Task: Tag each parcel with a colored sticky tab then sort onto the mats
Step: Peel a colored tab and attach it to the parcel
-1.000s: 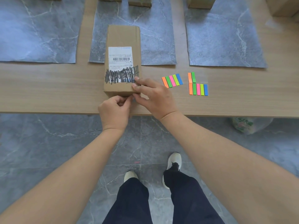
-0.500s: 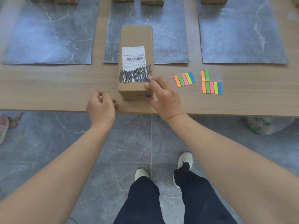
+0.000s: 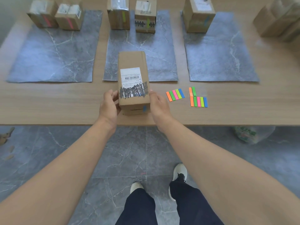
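Observation:
A long cardboard parcel [image 3: 132,62] with a white label and black scribbles lies on the wooden table, its far end over the middle mat [image 3: 160,51]. A blue tab [image 3: 144,108] sticks on its near end face. My left hand [image 3: 109,105] grips the parcel's left side and my right hand [image 3: 158,103] grips its right side. Two sets of coloured sticky tabs [image 3: 175,94] [image 3: 198,101] lie on the table to the right of the parcel.
Two parcels with pink tabs [image 3: 55,13] stand on the left mat [image 3: 53,51], two with green tabs [image 3: 131,14] on the middle mat, and one with a blue tab [image 3: 198,14] on the right mat [image 3: 219,49]. More boxes [image 3: 279,17] sit far right.
My left hand moved from the table edge onto the parcel's left side. My right hand left the near corner, where the blue tab now shows, and took the right side.

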A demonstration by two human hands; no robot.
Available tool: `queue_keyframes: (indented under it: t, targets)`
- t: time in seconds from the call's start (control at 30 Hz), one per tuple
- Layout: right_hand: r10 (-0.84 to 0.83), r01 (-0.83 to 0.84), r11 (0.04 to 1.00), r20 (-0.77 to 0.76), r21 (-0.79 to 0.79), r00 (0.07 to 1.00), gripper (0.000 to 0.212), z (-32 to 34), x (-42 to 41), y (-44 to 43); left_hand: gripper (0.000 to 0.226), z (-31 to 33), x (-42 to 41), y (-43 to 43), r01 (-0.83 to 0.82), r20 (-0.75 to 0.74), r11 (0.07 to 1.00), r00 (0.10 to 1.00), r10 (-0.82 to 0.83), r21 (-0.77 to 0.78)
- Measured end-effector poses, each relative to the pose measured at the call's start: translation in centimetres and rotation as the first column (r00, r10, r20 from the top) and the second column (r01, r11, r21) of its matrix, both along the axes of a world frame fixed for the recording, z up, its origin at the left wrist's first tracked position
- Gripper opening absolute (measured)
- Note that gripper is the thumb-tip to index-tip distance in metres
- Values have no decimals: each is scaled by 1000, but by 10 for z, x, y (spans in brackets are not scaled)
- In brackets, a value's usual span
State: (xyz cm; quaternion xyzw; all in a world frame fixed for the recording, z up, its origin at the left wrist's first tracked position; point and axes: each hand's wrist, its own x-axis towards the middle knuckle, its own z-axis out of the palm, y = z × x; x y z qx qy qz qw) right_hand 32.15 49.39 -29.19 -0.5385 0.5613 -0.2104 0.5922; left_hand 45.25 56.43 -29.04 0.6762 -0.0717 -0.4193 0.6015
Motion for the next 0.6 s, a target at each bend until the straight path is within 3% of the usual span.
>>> queue_keyframes:
  t: [0.33, 0.6]
  targets:
    - [-11, 19, 996, 89, -83, 996, 42, 81, 1, 14, 34, 64, 5, 3, 30, 70, 996, 997, -24, -80]
    - [-19, 49, 985, 172, -168, 985, 34, 171, -3, 17, 34, 162, 3, 7, 101, 181, 982, 981, -71, -162]
